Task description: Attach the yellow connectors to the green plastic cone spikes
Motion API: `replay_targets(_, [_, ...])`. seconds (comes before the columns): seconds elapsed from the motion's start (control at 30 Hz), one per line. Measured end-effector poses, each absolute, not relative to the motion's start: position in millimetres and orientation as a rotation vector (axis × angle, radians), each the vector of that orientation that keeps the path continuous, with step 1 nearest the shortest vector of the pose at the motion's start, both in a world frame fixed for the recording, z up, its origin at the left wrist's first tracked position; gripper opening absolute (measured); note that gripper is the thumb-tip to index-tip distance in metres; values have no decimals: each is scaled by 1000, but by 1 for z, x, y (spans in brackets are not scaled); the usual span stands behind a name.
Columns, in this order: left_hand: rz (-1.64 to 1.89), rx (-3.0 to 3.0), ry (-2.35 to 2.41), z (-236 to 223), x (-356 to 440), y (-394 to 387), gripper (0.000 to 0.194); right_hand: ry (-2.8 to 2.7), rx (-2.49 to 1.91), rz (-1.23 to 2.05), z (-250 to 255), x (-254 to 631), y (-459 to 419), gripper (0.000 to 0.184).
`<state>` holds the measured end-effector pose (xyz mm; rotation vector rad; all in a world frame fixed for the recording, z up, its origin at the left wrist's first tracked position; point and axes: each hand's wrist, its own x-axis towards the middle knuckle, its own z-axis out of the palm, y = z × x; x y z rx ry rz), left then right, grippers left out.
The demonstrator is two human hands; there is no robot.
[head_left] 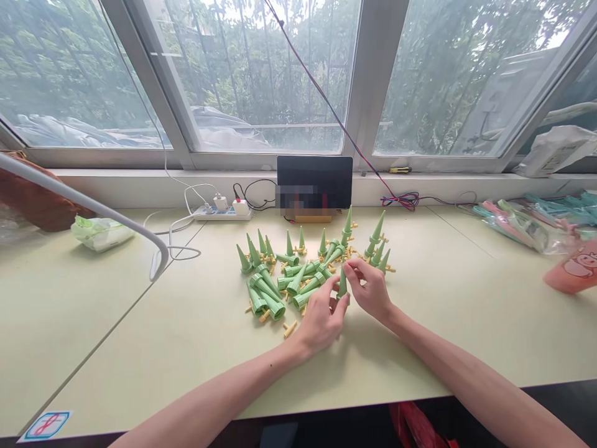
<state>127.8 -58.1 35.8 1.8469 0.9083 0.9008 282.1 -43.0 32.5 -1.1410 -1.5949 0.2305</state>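
My left hand (324, 317) is closed around the lower part of a green plant watering spike (343, 283), which stands point up. The fingertips of my right hand (370, 286) are pinched together at the upper end of that same spike. To the left lie several loose green spikes (265, 286), some on their sides with open threaded ends showing. Small yellow T-shaped valves (290, 329) are scattered among them. Further spikes stand upright with yellow valves at their bases, such as the stacked ones (375, 235) beyond my right hand.
A dark tablet (314, 182) leans at the back of the table, by a white power strip (224, 213) with cables. A grey metal bar (93, 196) crosses the left side. On the right are an orange cup (573, 267) and plastic-wrapped packets (517, 224). A tissue pack (101, 233) sits left.
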Motion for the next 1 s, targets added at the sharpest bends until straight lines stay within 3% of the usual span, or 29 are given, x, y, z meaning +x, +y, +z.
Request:
replay_targets(0.3, [950,1799,919,37,127,-57,20,-1677,-1091,47,38,290,-41,31])
replay_targets(0.63, [993,1928,823,34,126,-61,17,-1737,-1168,34,91,316,-27,28])
replay_targets(0.83, [1069,2370,490,33,120,-69,17,-2054,-1221,213,91,314,-18,16])
replay_targets(1.0, [1118,2612,285,29,122,-81,17,-2404,-897,681,76,273,-27,14])
